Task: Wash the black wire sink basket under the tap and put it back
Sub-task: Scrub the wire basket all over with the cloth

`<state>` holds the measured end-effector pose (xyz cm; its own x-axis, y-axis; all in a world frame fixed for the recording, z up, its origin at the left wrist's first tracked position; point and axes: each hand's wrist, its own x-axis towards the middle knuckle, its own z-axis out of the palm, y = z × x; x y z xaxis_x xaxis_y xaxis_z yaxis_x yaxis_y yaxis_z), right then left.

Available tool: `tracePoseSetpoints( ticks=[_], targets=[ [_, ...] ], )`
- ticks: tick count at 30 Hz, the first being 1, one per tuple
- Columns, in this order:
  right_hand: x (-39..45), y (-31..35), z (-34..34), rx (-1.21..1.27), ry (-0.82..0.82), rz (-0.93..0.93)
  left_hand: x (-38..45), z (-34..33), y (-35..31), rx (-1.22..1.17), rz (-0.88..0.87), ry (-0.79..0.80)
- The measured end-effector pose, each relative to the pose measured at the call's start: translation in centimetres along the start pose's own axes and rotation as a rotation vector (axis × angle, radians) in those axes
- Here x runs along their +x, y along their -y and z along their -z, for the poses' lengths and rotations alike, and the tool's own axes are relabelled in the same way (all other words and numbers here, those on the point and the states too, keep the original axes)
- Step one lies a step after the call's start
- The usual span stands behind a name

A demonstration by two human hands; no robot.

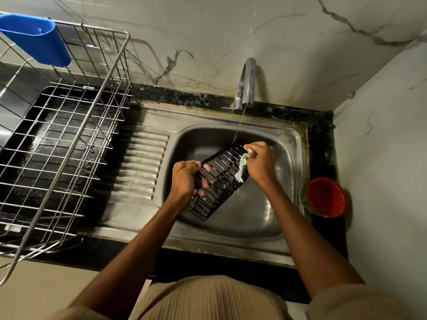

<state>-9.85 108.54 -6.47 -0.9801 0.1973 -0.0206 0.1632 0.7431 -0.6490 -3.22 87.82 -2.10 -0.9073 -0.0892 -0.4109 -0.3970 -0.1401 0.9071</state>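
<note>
Left hand (pixel 184 179) is gripping the near-left rim of the black wire sink basket (pixel 219 181), steadying it tilted over the sink (pixel 288 139) bowl, while right hand (pixel 260 163) is pinching a green-white scrub pad (pixel 242 168) against its right side beneath the tap (pixel 246 84) trickle.

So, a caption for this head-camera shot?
Left hand holds black basket over sink; right hand scrubs it under running tap.

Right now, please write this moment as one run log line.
phase: scrubbing | left hand: holds basket | right hand: rubs scrubber | tap: running
</note>
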Motion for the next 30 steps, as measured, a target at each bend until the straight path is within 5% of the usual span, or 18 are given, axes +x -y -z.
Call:
tracePoseSetpoints(
  ticks=[8,17,24,30],
  targets=[
    [-5.3,3.6,0.3,0.082,0.068,0.33,0.5,-0.1,-0.2,-0.22,0.189,-0.205],
    [-2.9,1.6,0.1,0.193,0.068,-0.033,1.4,0.5,0.3,-0.476,0.422,-0.376],
    [-6.4,4.9,0.3,0.163,0.057,0.41,2.6,0.7,1.4,-0.614,0.532,-0.357],
    [-1.3,5.3,0.2,0.167,-0.065,0.042,1.8,0.0,2.2,-0.631,0.576,-0.206]
  ],
)
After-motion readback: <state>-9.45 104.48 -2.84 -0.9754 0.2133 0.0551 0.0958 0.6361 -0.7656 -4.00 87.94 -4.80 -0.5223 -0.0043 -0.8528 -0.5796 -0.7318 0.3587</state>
